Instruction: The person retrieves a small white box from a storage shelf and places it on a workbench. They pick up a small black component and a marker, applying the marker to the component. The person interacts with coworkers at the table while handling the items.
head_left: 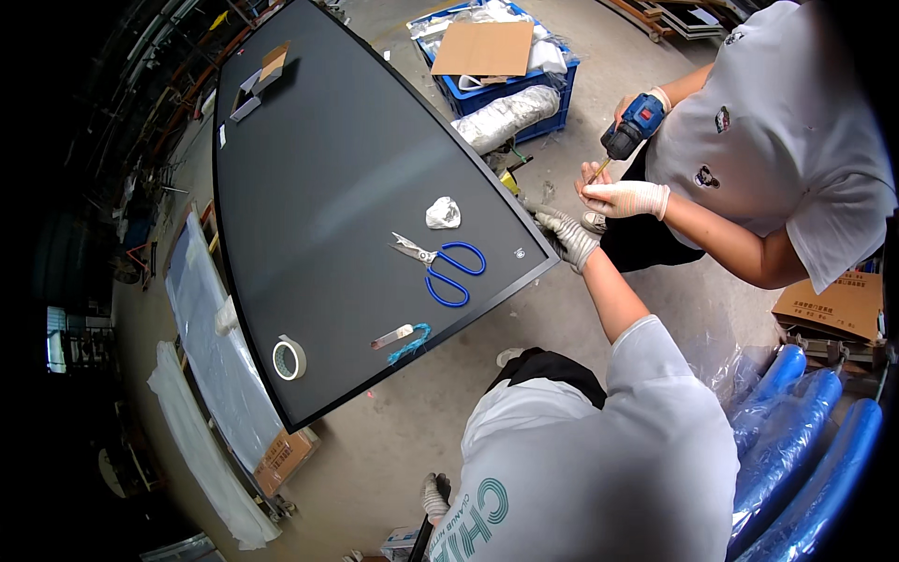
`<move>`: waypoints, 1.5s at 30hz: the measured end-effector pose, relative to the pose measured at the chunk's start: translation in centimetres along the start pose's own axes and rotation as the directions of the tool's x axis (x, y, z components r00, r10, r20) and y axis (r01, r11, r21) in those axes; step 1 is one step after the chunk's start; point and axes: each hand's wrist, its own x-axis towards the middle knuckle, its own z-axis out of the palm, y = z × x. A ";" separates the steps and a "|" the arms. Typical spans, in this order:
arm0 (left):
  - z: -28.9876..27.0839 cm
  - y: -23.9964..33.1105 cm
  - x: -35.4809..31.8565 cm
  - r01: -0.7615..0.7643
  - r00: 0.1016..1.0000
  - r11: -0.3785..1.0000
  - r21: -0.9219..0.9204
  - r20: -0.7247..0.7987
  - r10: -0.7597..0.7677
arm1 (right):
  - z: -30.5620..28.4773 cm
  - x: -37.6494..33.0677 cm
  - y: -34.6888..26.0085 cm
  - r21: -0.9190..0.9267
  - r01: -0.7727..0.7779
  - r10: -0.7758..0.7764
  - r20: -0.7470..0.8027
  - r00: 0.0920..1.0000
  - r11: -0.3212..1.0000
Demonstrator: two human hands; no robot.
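Locate the dark-topped desk (318,206) from upper left to centre. At its right-hand corner, note one gloved hand (573,236), on the bare arm of the white-shirted figure at the bottom: set against the edge, with fingers partly hidden. Cannot tell a firm grasp from a light touch. At the lower edge, note a second gloved hand (434,495) beside a black bar (424,536); cannot tell a grasp on the bar. Cannot assign either of these hands to the wearer with certainty.

Opposite, on the co-worker: one hand (658,96) wrapped around a blue-and-black drill (639,120), the other hand (626,199) close to the tip of its bit.

On the desk, near the corner: blue-handled scissors (428,256) with parted blades, and a crumpled white lump (443,214) just beyond. Toward the near edge: a small piece with blue-green string (412,347) and a tape roll (299,357). At the far end: an open box (272,64).

Beyond the desk: a blue crate (552,117) with a cardboard sheet (482,49) on top.
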 end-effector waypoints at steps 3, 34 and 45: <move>1.5 2.1 0.1 -0.008 0.999 0.997 0.080 0.031 0.006 | -0.7 0.3 1.2 -0.042 -0.008 0.007 -0.025 1.000 0.999; 1.6 -0.7 -0.8 -0.026 0.999 0.992 0.120 0.041 0.021 | -1.1 2.4 2.0 -0.330 0.134 -0.247 -0.327 0.912 0.934; 2.1 0.2 -1.1 -0.042 0.996 0.995 0.089 0.081 0.035 | 1.1 -0.8 -0.3 -0.849 0.263 -0.539 -0.031 0.842 0.459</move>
